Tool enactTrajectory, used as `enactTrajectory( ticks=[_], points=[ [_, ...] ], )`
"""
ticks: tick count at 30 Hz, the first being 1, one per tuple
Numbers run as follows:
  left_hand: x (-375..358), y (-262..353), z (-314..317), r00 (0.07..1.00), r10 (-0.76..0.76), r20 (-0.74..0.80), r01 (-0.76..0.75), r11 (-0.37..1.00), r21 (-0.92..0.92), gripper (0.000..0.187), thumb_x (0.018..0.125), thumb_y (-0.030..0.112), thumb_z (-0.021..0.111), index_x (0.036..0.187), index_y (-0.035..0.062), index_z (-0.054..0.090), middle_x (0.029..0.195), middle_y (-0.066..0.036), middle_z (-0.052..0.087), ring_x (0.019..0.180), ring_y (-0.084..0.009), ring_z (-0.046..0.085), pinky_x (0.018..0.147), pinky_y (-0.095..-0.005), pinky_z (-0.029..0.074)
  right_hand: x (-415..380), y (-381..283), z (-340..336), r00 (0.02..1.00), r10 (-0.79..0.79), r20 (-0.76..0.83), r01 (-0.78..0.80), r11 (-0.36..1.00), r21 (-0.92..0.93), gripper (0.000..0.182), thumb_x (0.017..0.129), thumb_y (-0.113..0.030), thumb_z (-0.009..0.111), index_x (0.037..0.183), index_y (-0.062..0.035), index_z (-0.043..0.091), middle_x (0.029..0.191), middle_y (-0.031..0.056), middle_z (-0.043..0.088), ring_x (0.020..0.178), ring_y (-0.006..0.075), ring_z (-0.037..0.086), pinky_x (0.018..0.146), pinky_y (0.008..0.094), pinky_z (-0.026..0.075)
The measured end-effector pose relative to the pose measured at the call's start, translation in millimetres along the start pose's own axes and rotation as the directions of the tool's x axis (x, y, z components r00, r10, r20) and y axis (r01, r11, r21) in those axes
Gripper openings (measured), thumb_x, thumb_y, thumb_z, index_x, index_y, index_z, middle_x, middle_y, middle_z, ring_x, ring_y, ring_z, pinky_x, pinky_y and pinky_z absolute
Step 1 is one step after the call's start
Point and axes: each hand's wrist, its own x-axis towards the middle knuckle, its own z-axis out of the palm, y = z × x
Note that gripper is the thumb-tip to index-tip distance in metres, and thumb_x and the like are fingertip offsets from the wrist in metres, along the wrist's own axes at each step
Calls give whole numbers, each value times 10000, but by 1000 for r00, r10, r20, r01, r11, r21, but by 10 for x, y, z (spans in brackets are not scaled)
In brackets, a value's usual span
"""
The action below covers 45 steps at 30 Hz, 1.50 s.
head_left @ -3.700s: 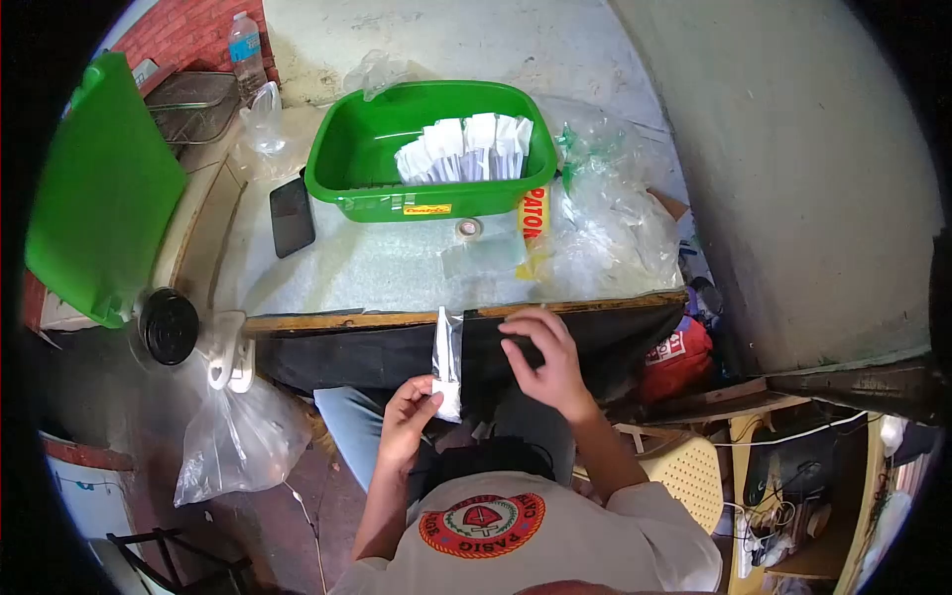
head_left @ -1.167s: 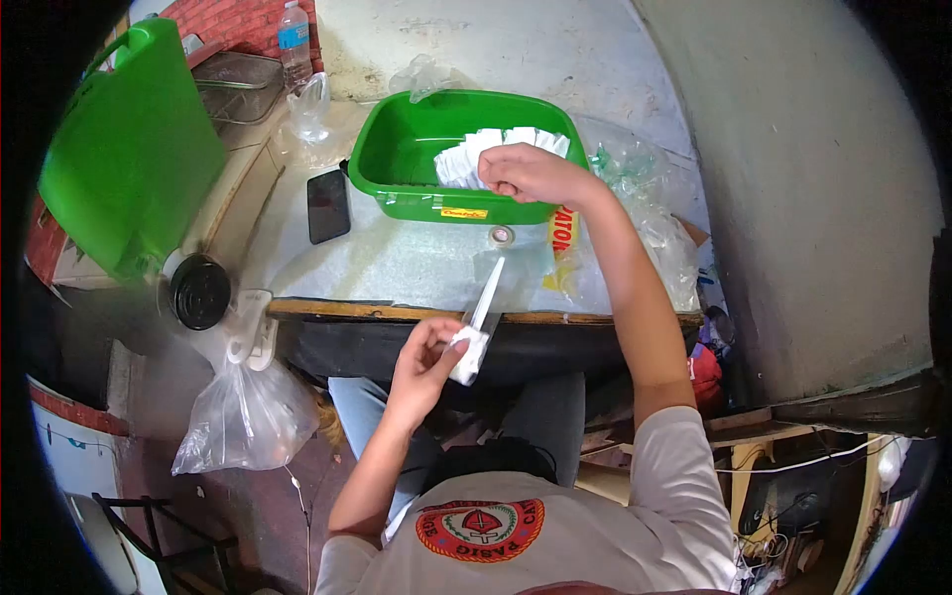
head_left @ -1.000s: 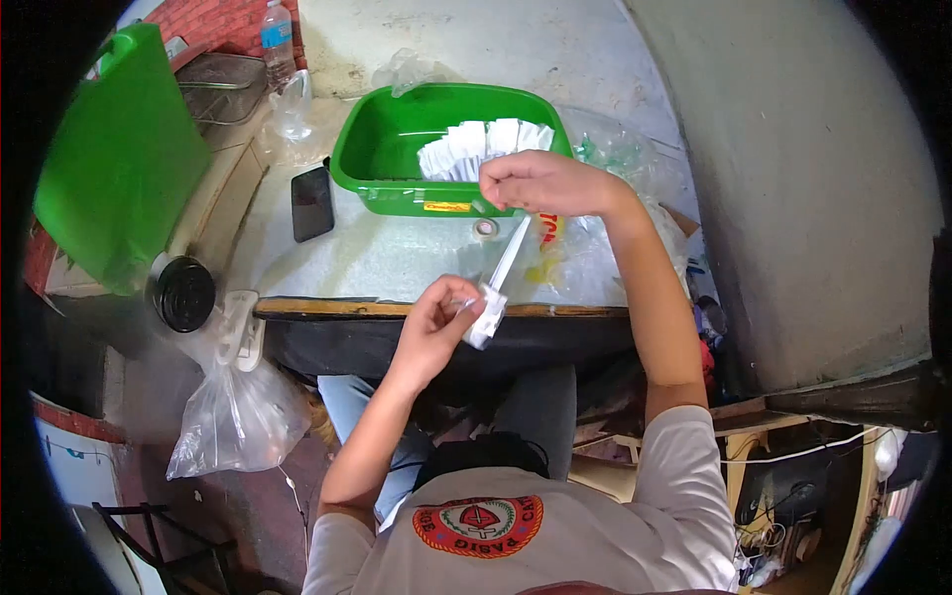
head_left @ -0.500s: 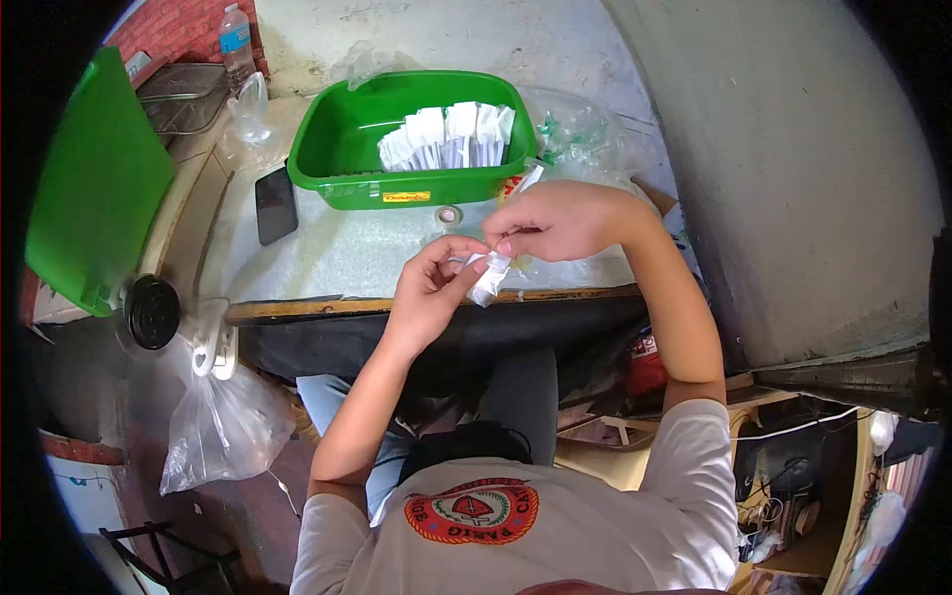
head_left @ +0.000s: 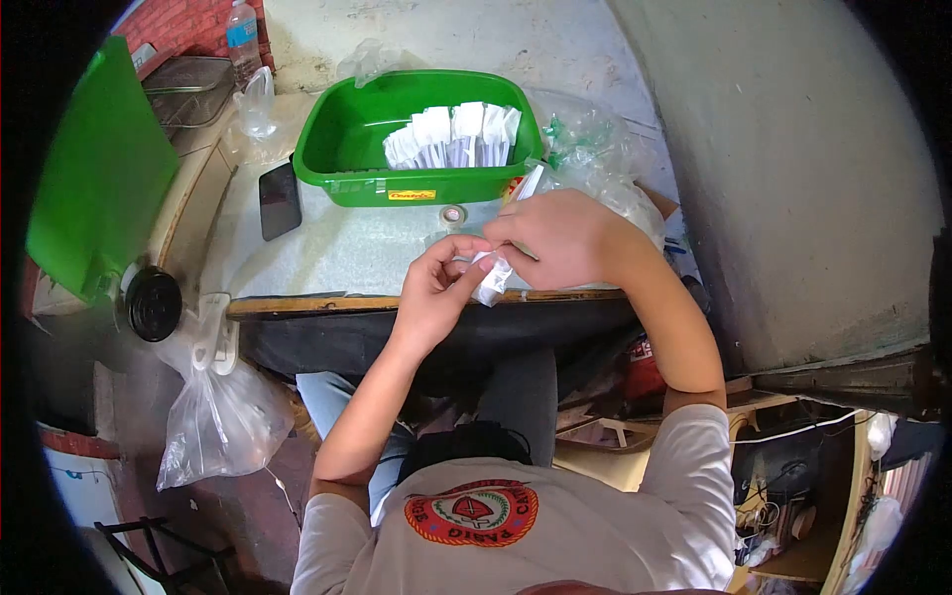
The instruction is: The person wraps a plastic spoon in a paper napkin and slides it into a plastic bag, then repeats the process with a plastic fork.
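Note:
Between thumb and fingers, my left hand [head_left: 436, 286] pinches a small white packet with a shiny clear wrapping [head_left: 493, 284], just above the table's front edge. My right hand [head_left: 555, 238] is bent over the packet's upper end with its fingers drawn together there; its fingertips are partly hidden, so I cannot make out what they grip. Beyond my hands lies a small roll of tape [head_left: 452, 215]. Behind it stands a green basin [head_left: 342, 188] with several white packets [head_left: 451, 137] lined up inside.
A dark phone [head_left: 280, 201] lies left of the basin. Clear plastic bags [head_left: 595, 149] are heaped at the right. A water bottle [head_left: 242, 42] stands at the back left, and a clear bag [head_left: 223, 421] hangs below the table's left corner.
My right hand has rolled over and shifted slightly to the right at the packet's top. My left hand keeps its pinch on the packet, and the view has shifted a little.

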Motion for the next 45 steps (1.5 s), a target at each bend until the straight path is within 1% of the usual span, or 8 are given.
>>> enactTrajectory(
  ticks=[12, 16, 21, 28, 31, 37, 42, 45],
  points=[
    [-20, -26, 28, 999, 44, -26, -44, 999, 7, 168, 918, 11, 631, 1085, -7, 622, 935, -12, 666, 758, -23, 580, 618, -169, 430, -33, -18, 51, 999, -15, -42, 12, 997, -71, 82, 817, -159, 601, 851, -85, 597, 753, 125, 613, 751, 337, 631, 639, 452, 484],
    [-26, -30, 26, 999, 20, -43, -19, 999, 34, 167, 912, 5, 635, 1077, -11, 626, 940, -19, 676, 765, -31, 591, 643, -173, 447, -35, -8, 55, 998, -26, -59, 23, 998, -66, 86, 817, -161, 604, 860, -87, 606, 759, 124, 625, 744, 340, 638, 641, 452, 491],
    [-39, 33, 61, 995, 68, -78, -58, 991, 118, 184, 895, -14, 643, 1079, -20, 642, 958, -46, 693, 797, -45, 612, 694, -192, 478, 5, 57, 83, 998, -25, -56, 22, 998, -57, 87, 815, -167, 612, 843, -85, 618, 758, 130, 642, 732, 340, 646, 637, 453, 492],
    [-49, 40, 42, 996, 57, -69, -46, 988, 147, 203, 880, -28, 652, 1083, -22, 650, 947, -46, 694, 769, -45, 610, 687, -197, 479, 21, 79, 76, 1000, 1, -20, -1, 1000, 19, 118, 770, -195, 676, 775, -88, 625, 679, 118, 630, 701, 341, 642, 612, 439, 485],
    [-53, 49, 27, 995, 86, -55, -75, 980, 183, 195, 878, -36, 647, 1072, -25, 655, 937, -46, 695, 759, -39, 606, 682, -195, 479, 26, 72, 82, 1000, 2, -14, -2, 1000, 30, 125, 763, -194, 680, 754, -87, 616, 663, 112, 626, 687, 339, 640, 602, 436, 483],
    [-59, 90, 28, 995, 94, -41, -87, 985, 149, 190, 873, -51, 640, 1060, -26, 662, 913, -47, 696, 744, -39, 607, 653, -196, 473, 32, 65, 115, 1000, 0, -19, 0, 999, 33, 132, 768, -200, 672, 739, -88, 610, 647, 109, 618, 665, 336, 634, 587, 434, 476],
    [-73, 67, 16, 994, 57, -95, -43, 989, 144, 156, 874, -27, 654, 1029, -26, 673, 848, -39, 696, 697, -35, 602, 599, -186, 454, 49, 41, 105, 1000, 13, -9, -12, 998, 54, 135, 773, -207, 671, 738, -90, 614, 637, 107, 609, 645, 336, 625, 569, 434, 463],
    [-65, 2, 15, 989, 86, -123, -73, 991, 111, 131, 875, -11, 663, 1004, -25, 681, 825, -30, 691, 673, -25, 589, 586, -178, 438, 65, 77, 127, 1000, 2, -20, -1, 998, 61, 141, 774, -214, 673, 742, -89, 616, 620, 99, 599, 634, 330, 624, 564, 431, 458]
  ],
)
